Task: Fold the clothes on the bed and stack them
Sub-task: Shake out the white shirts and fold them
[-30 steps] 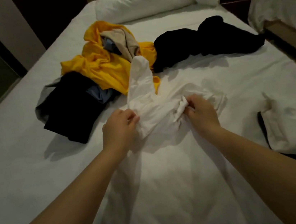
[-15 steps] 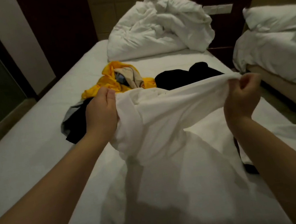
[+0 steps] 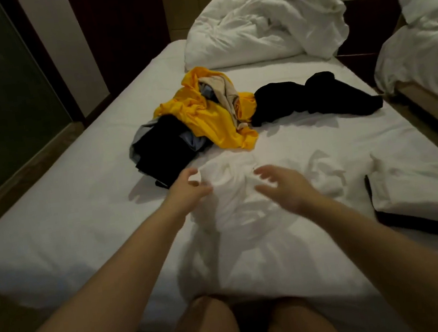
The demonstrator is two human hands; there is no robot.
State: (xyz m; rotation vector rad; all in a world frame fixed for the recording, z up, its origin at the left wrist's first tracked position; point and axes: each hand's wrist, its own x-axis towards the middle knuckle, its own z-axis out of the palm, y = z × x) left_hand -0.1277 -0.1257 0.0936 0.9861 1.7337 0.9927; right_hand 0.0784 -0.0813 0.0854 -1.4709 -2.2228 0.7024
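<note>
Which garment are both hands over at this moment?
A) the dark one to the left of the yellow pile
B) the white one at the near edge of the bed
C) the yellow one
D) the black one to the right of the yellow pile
B: the left hand and the right hand, fingers spread and holding nothing, are over the white garment; the yellow garment lies farther up the bed.

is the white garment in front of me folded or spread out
Spread out, not folded: the white garment lies loose and wrinkled on the bed, bunched at its far end.
</note>
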